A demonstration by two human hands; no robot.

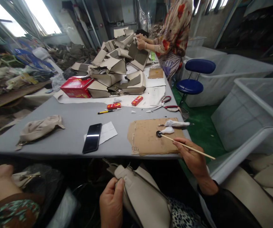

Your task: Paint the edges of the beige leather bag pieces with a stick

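My left hand (112, 201) pinches the edge of a beige leather bag piece (146, 196) between thumb and fingers, over my lap. Between the fingers of my right hand (193, 160) is a thin wooden stick (188, 147), its far tip at a small black cap or dish (159, 134). That dark dish rests on a flat piece of cardboard (148, 139) at the table's near right. Beside it lie a small white bottle (167, 130) and a white-wrapped tool (177, 123).
A phone (92, 138) lies on paper on the grey table (67, 136). Scissors (165, 104), a yellow pen (106, 111) and red boxes (76, 87) lie farther back, near piled bag pieces (112, 68). Another person (174, 31) stands behind; a co-worker's hand (0, 180) is at left. White bins (255, 107) stand right.
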